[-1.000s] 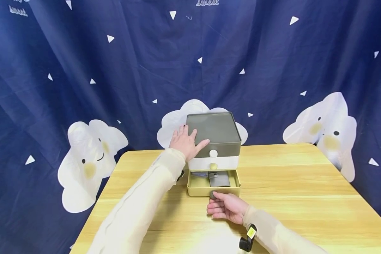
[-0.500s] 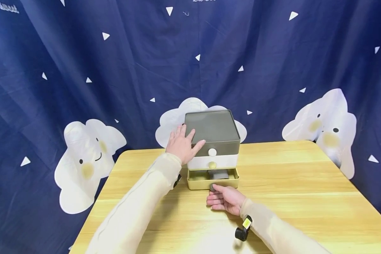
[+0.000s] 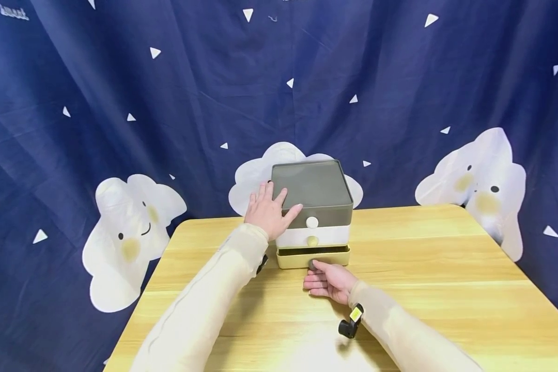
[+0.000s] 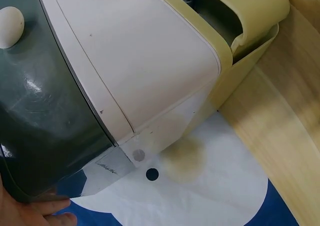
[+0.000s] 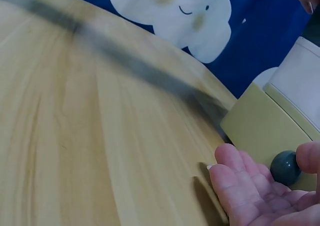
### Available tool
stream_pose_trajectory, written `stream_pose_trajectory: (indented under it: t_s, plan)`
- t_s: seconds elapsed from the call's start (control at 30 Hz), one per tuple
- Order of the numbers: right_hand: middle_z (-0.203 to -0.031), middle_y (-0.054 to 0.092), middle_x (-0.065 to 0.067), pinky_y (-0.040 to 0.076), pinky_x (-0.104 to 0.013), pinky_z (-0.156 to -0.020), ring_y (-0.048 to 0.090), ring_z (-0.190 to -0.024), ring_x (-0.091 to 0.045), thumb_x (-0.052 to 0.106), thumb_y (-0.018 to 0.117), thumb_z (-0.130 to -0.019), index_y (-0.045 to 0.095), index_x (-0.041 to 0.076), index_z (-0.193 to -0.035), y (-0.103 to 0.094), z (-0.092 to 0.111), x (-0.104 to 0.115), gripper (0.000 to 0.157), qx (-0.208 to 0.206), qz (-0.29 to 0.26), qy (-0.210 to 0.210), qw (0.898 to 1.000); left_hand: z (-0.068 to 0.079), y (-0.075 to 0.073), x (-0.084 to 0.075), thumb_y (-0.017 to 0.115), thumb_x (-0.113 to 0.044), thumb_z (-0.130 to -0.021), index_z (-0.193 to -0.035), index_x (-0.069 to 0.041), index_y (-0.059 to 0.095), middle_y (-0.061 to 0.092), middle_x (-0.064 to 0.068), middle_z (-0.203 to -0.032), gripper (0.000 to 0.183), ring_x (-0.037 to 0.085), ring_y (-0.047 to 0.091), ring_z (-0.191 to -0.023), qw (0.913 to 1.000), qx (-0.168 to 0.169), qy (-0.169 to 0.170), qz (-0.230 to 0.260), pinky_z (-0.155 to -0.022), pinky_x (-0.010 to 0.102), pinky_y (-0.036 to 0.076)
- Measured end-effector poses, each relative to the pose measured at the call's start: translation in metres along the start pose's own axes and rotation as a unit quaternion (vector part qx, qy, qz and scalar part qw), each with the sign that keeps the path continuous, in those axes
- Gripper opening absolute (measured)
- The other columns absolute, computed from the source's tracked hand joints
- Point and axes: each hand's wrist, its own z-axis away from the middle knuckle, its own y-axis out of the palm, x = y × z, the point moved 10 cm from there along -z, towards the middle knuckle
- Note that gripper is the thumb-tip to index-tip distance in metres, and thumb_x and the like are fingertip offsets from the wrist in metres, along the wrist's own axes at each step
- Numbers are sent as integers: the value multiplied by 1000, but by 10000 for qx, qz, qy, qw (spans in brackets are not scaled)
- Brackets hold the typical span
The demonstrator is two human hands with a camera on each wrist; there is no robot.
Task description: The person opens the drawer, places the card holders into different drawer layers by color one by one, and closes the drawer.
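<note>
A small three-tier drawer box (image 3: 311, 183) stands at the back of the table, dark green-grey on top, white in the middle, yellow at the bottom. The bottom yellow drawer (image 3: 293, 260) is pulled out a little, with a dark gap above its rim; its contents are hidden. My left hand (image 3: 267, 213) rests with spread fingers on the box's top left edge. My right hand (image 3: 332, 282) is palm-up before the drawer. Its straight thumb presses the dark round knob (image 5: 286, 167), and the other fingers lie loosely below.
The wooden table (image 3: 423, 268) spreads around the box. Behind it hangs a dark blue curtain (image 3: 204, 93) with white clouds and triangles. A black wrist camera (image 3: 351, 321) is worn on the right sleeve.
The yellow drawer has slid back into the box, and the right hand moved forward with its knob. The grey item seen inside is now out of sight. The left hand stays on the box.
</note>
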Motion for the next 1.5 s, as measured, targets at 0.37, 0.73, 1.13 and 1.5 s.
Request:
stream_pose_trajectory:
  t_s: [0.37, 0.73, 1.13, 1.5]
  plan:
    - [-111, 65, -26, 55, -40, -80, 69, -94, -28, 33, 44, -102, 44, -16, -127, -4, -14, 3, 54, -218, 121, -62, 9997, 4, -2, 1, 16, -79, -87, -151, -25, 35, 18, 14, -158, 85, 30, 5, -147, 9999, -98, 45, 52, -115, 53, 10]
    - [-117, 62, -25, 55, -41, -81, 68, -98, -29, 33, 43, -102, 44, -15, -128, -7, -20, 3, 54, -270, 204, -90, 9994, 3, 0, 0, 17, -78, -88, -150, -24, 37, 20, 15, -158, 84, 29, 7, -147, 9997, -227, 97, 24, -114, 53, 13]
    - [-108, 66, -23, 55, -38, -77, 69, -92, -27, 34, 44, -102, 47, -13, -124, -7, -24, 3, 52, -295, 244, -68, 9992, 0, 1, 2, 18, -78, -88, -150, -24, 37, 20, 14, -158, 84, 29, 6, -147, 9998, -178, 79, 38, -114, 53, 11]
    - [-111, 64, -25, 54, -34, -82, 68, -92, -26, 35, 53, -98, 43, -17, -128, -29, 21, 28, 61, -143, 742, -394, 9964, -3, 0, 6, 18, -78, -88, -152, -26, 31, 15, 12, -159, 84, 29, 5, -147, 9996, 106, -2, 244, -114, 55, 11]
